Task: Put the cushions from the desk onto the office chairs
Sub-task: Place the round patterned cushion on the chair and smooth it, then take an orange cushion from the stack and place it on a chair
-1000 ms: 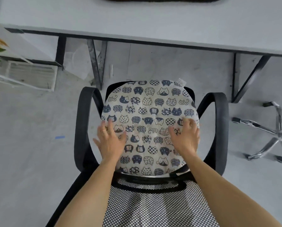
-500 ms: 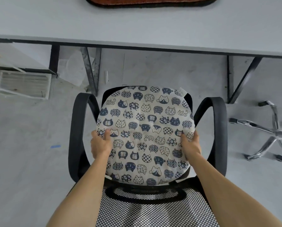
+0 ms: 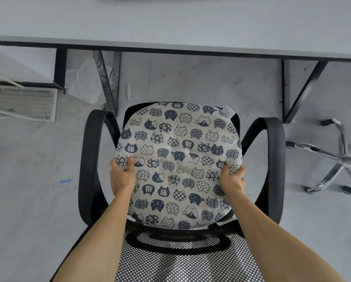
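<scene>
A grey bench [image 3: 170, 23] spans the top, and below it stands a black chair [image 3: 272, 159] with the round cat-print cushion [image 3: 178, 147] over its seat, between the 2 armrests. The left hand [image 3: 121, 178] grips the cushion's left edge and the right hand [image 3: 232, 178] its right edge, fingers clamped on the fabric.

An office, plainly furnished.

A long pale grey table [image 3: 170, 23] on slanted black metal legs [image 3: 305, 90] runs across the top of the view. In front of it stands a black office chair [image 3: 89, 159] with looped plastic armrests and a black-and-white mesh back [image 3: 191, 265]. To the right is the chrome five-armed castor base [image 3: 342, 159] of a second chair. The bare grey concrete floor [image 3: 28, 210] has a scrap of blue tape [image 3: 65, 181] stuck to it. A white slatted unit [image 3: 22, 102] sits low at the left.
</scene>
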`<state>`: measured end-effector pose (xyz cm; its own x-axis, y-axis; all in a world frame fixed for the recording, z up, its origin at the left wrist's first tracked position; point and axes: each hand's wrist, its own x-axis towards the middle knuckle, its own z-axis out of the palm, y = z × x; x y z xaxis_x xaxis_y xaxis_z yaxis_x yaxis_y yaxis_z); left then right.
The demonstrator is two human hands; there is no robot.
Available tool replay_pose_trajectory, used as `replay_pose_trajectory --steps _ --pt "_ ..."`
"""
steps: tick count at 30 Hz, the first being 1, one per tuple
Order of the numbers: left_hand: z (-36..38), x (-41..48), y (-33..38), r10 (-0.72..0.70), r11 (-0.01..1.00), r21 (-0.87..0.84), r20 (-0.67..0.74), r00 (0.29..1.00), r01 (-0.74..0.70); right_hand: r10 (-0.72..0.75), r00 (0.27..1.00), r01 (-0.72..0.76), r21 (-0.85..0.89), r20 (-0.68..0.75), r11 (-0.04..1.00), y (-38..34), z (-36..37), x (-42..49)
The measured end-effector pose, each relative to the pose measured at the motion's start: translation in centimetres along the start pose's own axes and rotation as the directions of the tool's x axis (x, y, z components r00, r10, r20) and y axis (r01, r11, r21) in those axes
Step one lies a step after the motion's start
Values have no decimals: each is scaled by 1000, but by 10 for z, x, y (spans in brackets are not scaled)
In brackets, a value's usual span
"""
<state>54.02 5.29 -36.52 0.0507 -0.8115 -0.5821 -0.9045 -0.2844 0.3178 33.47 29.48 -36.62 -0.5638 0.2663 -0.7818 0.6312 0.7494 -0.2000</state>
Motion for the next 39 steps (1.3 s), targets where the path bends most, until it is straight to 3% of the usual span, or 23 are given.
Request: replay_pose_trajectory --steps 8,15,18,21,24,27,32,39 --pt "10 14 3 -93 985 152 88 992 79 -58 998 59 -83 14 995 -8 6 24" --pt "9 12 6 -152 979 151 99 983 136 -74 997 76 -114 24 990 -11 -3 21" --pt "-2 -8 9 -51 984 174 71 996 38 -139 990 136 -113 -19 984 -10 -11 -4" --pt "-18 -50 15 184 908 367 77 980 -200 -289 957 274 -249 -23 929 -6 -26 -45" --pt "-24 -99 33 313 806 462 199 929 -371 -463 871 490 -359 165 794 -8 -47 -82" --pt "-25 -151 60 419 728 453 302 856 -515 -597 738 674 -393 314 626 -20 -81 -111" --pt "-32 -245 115 587 632 439 267 764 -639 -833 453 835 -477 316 274 -45 -174 -139" --pt "-30 -373 209 761 561 456 44 647 -691 -955 190 875 -481 227 59 -60 -353 -142"
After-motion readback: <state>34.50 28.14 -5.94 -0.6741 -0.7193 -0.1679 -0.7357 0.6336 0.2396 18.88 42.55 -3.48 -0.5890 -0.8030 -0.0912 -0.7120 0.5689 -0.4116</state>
